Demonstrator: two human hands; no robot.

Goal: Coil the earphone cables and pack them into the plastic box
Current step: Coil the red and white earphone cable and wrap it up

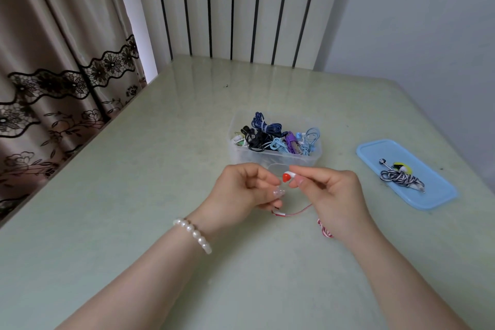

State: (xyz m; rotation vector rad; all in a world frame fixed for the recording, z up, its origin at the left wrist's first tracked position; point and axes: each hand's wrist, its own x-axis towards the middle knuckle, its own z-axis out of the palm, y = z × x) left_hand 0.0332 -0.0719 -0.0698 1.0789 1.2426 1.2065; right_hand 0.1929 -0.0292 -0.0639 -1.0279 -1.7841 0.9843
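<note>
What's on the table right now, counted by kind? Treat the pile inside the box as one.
Plastic box: 1
Blue lid: 1
Pile of coiled earphones in the box: 1
Striped earphones on the lid: 1
Red-and-white earphones in the hands: 1
Total: 5

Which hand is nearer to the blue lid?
Right. The right hand is just left of the blue lid; the left hand sits farther left, beyond the right hand.

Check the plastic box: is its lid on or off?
Off. The clear plastic box stands open-topped with coiled earphones showing above its rim, and the blue lid lies flat on the table to its right.
</note>
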